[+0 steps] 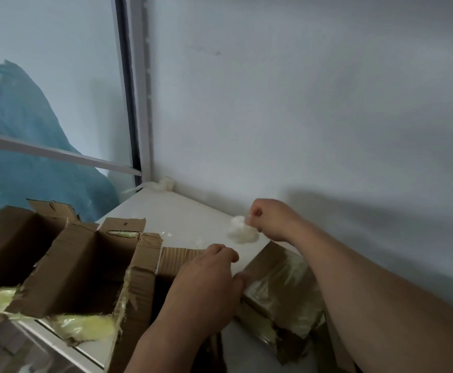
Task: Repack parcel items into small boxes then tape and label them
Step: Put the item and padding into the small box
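Cardboard box [150, 267] steadied at its rim by left hand [209, 278], grip curled over the edge — right hand [271, 219] pinches white wad [243, 230] above tabletop [182, 214], probably discarded packing waste.

Hands: two, left [206, 281] and right [271, 218].
Open cardboard boxes: two, a large torn box [66, 267] and a smaller box [177, 255].
Taped flap [282, 289]: one.
White wads: two, one held [243, 230], one in the corner [165, 183].
Blue bag [29, 157]: one.
Worktop [187, 214]: one.
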